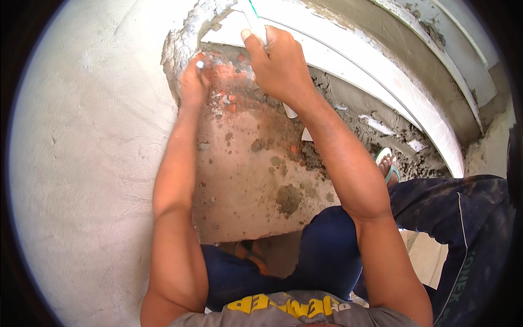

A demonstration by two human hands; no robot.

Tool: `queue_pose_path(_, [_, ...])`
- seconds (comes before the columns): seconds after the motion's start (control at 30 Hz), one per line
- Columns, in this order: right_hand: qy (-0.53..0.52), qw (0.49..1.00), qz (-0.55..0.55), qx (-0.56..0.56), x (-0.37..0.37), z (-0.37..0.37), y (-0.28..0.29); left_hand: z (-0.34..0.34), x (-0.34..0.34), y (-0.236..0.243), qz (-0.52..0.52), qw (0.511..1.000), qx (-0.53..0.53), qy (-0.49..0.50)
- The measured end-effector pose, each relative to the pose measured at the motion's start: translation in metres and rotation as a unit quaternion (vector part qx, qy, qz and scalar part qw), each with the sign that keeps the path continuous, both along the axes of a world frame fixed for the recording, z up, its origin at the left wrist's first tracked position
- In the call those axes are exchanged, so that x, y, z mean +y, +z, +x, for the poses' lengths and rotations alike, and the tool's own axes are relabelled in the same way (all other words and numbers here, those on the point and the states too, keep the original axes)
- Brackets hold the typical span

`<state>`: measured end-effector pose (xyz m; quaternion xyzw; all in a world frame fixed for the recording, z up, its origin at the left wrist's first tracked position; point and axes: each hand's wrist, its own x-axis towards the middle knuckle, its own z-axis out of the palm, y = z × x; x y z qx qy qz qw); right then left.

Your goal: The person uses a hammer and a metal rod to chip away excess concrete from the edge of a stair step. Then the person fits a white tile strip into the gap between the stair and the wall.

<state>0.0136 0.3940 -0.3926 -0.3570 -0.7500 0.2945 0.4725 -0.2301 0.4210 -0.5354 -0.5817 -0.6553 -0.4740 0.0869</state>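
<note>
My left hand point(193, 79) grips what looks like a chisel point(200, 65), its round silvery end facing up, at the chipped edge point(174, 57) of the plastered wall, beside exposed red brick point(229, 72). My right hand point(278, 68) is wrapped round a white handle point(253, 15) with a green stripe, which rises out of the top of the view; its lower end shows below my fist. Both hands are over a stained landing point(245, 185) spattered with mortar.
Pale plastered wall point(81, 163) fills the left. Curved steps with white slabs point(348, 65) and grey mortar point(321, 152) run along the upper right. At the right, close to my arm, are another person's dark-trousered leg point(447, 207) and sandalled foot point(387, 163).
</note>
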Motion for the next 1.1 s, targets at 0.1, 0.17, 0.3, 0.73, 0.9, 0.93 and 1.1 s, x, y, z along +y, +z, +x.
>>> queue_pose_path(0.1, [0.011, 1.0, 0.011, 0.013, -0.003, -0.001, -0.001, -0.03, 0.01, 0.025, 0.045, 0.996, 0.013, 0.075])
queue_pose_path(0.17, [0.017, 1.0, 0.015, 0.005, -0.005, -0.001, -0.002, -0.032, 0.006, 0.039, 0.102, 0.99, 0.062, 0.077])
queue_pose_path(0.3, [0.013, 0.999, 0.012, -0.034, -0.002, 0.0, -0.009, -0.03, 0.019, 0.044, 0.073, 0.995, 0.028, 0.06])
queue_pose_path(0.73, [0.124, 0.983, 0.12, 0.067, -0.014, -0.009, 0.011, -0.044, 0.034, 0.03, 0.157, 0.986, 0.054, 0.021])
queue_pose_path(0.9, [0.05, 0.972, 0.173, -0.15, -0.005, -0.025, -0.016, -0.042, 0.028, 0.03, 0.124, 0.992, 0.026, 0.023])
queue_pose_path(0.93, [0.023, 0.961, 0.18, -0.209, -0.001, -0.029, -0.02, -0.04, 0.029, 0.033, 0.108, 0.993, 0.021, 0.031])
queue_pose_path(1.1, [0.034, 0.979, 0.145, -0.137, -0.008, -0.032, 0.01, -0.061, 0.043, 0.033, 0.116, 0.992, 0.036, 0.036])
